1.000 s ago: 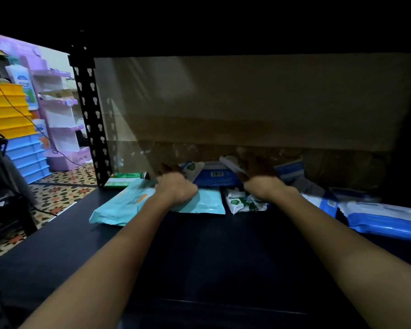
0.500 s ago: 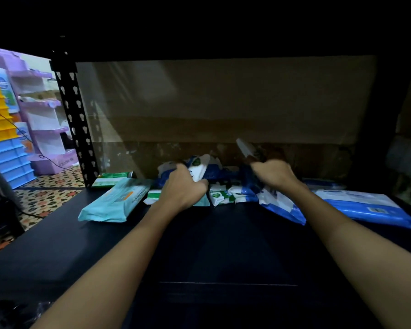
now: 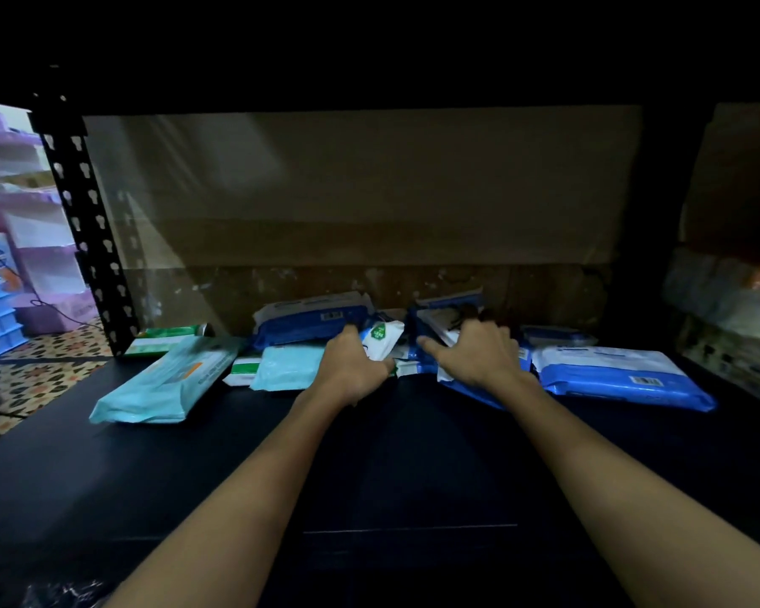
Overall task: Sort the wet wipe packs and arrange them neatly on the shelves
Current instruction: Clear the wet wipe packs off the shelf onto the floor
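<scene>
While dim, packs (image 3: 382,340) hide both hands' fingertips.

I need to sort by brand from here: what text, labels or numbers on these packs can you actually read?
None can be read.
Teal pack: orange patch and a line of print, blurred.
Blue pack at right: barcode, digits too small.
Blue pack at back: barcode label, unreadable.
Small white pack: green badge, text too small.

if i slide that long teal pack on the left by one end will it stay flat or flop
The long teal pack looks like a soft film pouch, so it would likely sag if lifted by one end. Lying flat on the smooth dark shelf, it should probably slide easily and won't roll.
</scene>
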